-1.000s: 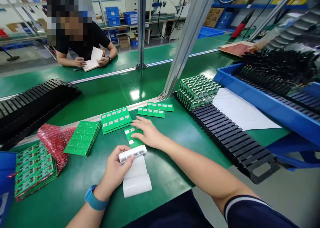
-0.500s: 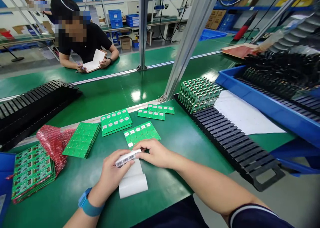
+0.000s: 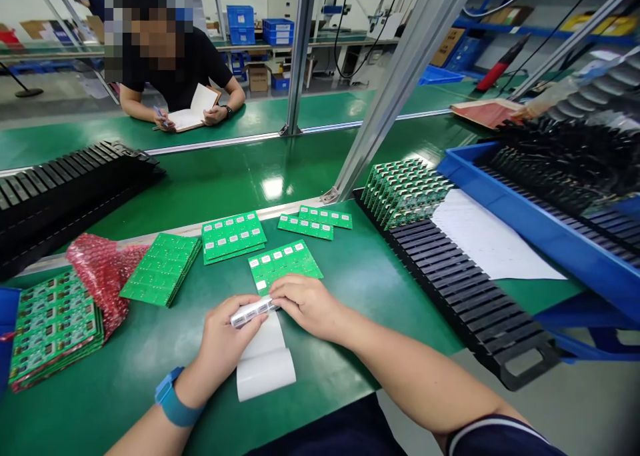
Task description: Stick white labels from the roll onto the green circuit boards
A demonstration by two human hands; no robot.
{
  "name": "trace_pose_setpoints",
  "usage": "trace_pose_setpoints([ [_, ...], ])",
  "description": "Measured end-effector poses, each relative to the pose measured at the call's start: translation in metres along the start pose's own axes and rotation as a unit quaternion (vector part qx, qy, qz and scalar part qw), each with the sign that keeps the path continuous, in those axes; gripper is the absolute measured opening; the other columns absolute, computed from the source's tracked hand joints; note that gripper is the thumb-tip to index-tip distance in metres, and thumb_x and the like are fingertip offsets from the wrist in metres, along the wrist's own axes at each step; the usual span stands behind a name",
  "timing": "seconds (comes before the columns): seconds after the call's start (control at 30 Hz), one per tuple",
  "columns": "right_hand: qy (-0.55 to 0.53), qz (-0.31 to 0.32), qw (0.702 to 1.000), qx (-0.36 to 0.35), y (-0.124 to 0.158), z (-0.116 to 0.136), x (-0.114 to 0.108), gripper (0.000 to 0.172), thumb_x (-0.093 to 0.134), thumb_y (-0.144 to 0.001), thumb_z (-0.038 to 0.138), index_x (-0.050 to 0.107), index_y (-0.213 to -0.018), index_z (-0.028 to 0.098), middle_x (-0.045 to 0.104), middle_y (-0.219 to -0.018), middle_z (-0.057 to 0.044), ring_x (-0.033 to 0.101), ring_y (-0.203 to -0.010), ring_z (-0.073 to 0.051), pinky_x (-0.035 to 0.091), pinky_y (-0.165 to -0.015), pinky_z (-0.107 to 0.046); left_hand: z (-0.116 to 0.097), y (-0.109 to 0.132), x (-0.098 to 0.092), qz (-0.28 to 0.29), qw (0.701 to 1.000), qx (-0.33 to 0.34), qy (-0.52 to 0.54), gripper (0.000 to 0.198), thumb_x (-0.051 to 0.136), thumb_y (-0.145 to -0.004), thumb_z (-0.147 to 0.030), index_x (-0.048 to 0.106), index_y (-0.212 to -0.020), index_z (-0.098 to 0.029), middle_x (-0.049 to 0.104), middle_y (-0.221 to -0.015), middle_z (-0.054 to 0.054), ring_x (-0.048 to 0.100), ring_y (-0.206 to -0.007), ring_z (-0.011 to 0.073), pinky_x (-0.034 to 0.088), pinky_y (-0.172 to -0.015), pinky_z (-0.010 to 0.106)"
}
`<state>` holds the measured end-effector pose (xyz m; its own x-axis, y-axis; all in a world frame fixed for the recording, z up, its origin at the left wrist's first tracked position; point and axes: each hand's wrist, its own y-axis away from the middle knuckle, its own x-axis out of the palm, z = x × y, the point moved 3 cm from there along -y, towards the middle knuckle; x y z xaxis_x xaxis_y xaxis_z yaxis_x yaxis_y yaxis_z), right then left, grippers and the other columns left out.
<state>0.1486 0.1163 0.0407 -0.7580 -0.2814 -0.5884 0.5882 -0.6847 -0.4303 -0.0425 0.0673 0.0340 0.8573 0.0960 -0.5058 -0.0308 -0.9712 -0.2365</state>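
Observation:
A white strip of printed labels (image 3: 250, 311) is bent over in my left hand (image 3: 227, 329), thumb along its near side. My right hand (image 3: 305, 304) has its fingertips closed at the strip's right end; any label between them is hidden. The strip's white backing paper (image 3: 267, 374) hangs down onto the table and curls at its end. Just beyond my right hand lies a green circuit board panel (image 3: 286, 264) with white labels along its far row and one at its near left corner.
Labelled panels (image 3: 233, 236) and narrower labelled boards (image 3: 306, 227) lie farther back. Left are a plain green stack (image 3: 161, 269), red bubble wrap (image 3: 107, 269) and populated boards (image 3: 55, 326). A black slotted rack (image 3: 450, 276) holds upright boards at right. A person (image 3: 175, 63) sits opposite with a notebook.
The strip has tilted so its printed face shows less. My right fingers have drawn in slightly to the left at its end. The whole view has shifted a little.

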Motion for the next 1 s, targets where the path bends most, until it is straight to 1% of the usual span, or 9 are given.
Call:
trace_pose_setpoints([
  [0.17,-0.006,0.007,0.999,0.037,-0.001,0.0,-0.001,0.011,0.06,-0.098,0.015,0.07,-0.101,0.019,0.074,-0.102,-0.008,0.071,-0.097,-0.02,0.061,-0.088,-0.034,-0.003,0.0,-0.001,-0.01,0.998,0.059,-0.001,0.011,0.074,-0.085,-0.023,0.077,-0.096,-0.022,0.08,-0.09,0.004,0.075,-0.078,0.0201,0.06,-0.072,0.029],
  [0.27,0.008,0.019,1.0,0.022,0.0,0.001,0.001,0.014,0.057,-0.1,0.016,0.07,-0.103,0.019,0.074,-0.104,-0.009,0.07,-0.099,-0.021,0.06,-0.09,-0.035,-0.003,0.0,-0.001,-0.009,0.997,0.07,0.0,0.011,0.074,-0.086,-0.023,0.077,-0.097,-0.022,0.081,-0.091,0.005,0.076,-0.08,0.0206,0.06,-0.073,0.03],
  [0.47,0.03,0.009,0.999,-0.014,0.0,0.001,-0.001,0.015,0.055,-0.1,0.015,0.07,-0.099,0.019,0.074,-0.098,-0.008,0.07,-0.093,-0.02,0.061,-0.086,-0.035,0.0,0.001,0.0,0.006,1.0,-0.013,0.003,0.012,0.076,-0.081,-0.026,0.077,-0.092,-0.023,0.08,-0.083,0.002,0.072,-0.069,0.0189,0.057,-0.064,0.028],
  [0.6,0.03,0.015,0.999,-0.031,0.0,0.004,-0.001,0.016,0.054,-0.102,0.018,0.07,-0.098,0.02,0.074,-0.098,-0.008,0.07,-0.093,-0.021,0.06,-0.087,-0.037,0.001,-0.001,0.002,0.027,0.995,-0.085,0.052,0.015,0.077,-0.079,-0.029,0.076,-0.091,-0.021,0.078,-0.081,0.001,0.07,-0.068,0.0183,0.055,-0.06,0.026],
  [0.73,0.021,0.004,0.999,-0.044,-0.002,0.009,-0.006,0.013,0.055,-0.101,0.017,0.067,-0.095,0.02,0.072,-0.101,-0.009,0.067,-0.095,-0.022,0.059,-0.086,-0.038,0.002,-0.002,0.003,0.036,0.987,-0.121,0.094,0.016,0.077,-0.078,-0.031,0.075,-0.09,-0.02,0.077,-0.081,0.001,0.069,-0.068,0.0173,0.054,-0.06,0.025],
  [0.8,-0.001,-0.014,1.0,-0.017,-0.004,0.005,-0.015,0.012,0.057,-0.1,0.016,0.065,-0.093,0.021,0.072,-0.104,-0.009,0.066,-0.1,-0.022,0.057,-0.09,-0.04,0.003,-0.002,0.004,0.041,0.986,-0.124,0.1,0.016,0.076,-0.078,-0.031,0.075,-0.09,-0.02,0.077,-0.08,0.001,0.069,-0.067,0.0172,0.054,-0.058,0.024],
  [0.87,-0.026,-0.046,0.998,0.047,-0.006,-0.005,-0.028,0.011,0.059,-0.098,0.017,0.064,-0.09,0.021,0.072,-0.111,-0.01,0.066,-0.108,-0.022,0.054,-0.097,-0.042,0.004,-0.002,0.005,0.046,0.99,-0.104,0.088,0.014,0.076,-0.079,-0.029,0.075,-0.09,-0.02,0.078,-0.08,0.001,0.07,-0.066,0.0173,0.054,-0.057,0.024],
  [0.93,-0.036,-0.064,0.99,0.118,-0.01,-0.02,-0.037,0.01,0.061,-0.097,0.018,0.064,-0.088,0.021,0.069,-0.125,-0.012,0.064,-0.121,-0.024,0.049,-0.106,-0.046,0.003,0.0,0.006,0.055,0.995,-0.056,0.061,0.013,0.076,-0.079,-0.027,0.076,-0.091,-0.022,0.079,-0.082,0.002,0.071,-0.067,0.018,0.055,-0.059,0.025],
  [1.0,-0.035,-0.041,0.984,0.168,-0.014,-0.034,-0.038,0.009,0.063,-0.094,0.017,0.064,-0.086,0.02,0.062,-0.141,-0.015,0.055,-0.137,-0.027,0.042,-0.115,-0.052,0.002,0.001,0.008,0.064,0.997,0.006,0.032,0.012,0.076,-0.081,-0.025,0.077,-0.094,-0.023,0.08,-0.085,0.003,0.073,-0.07,0.0188,0.058,-0.064,0.027],
])
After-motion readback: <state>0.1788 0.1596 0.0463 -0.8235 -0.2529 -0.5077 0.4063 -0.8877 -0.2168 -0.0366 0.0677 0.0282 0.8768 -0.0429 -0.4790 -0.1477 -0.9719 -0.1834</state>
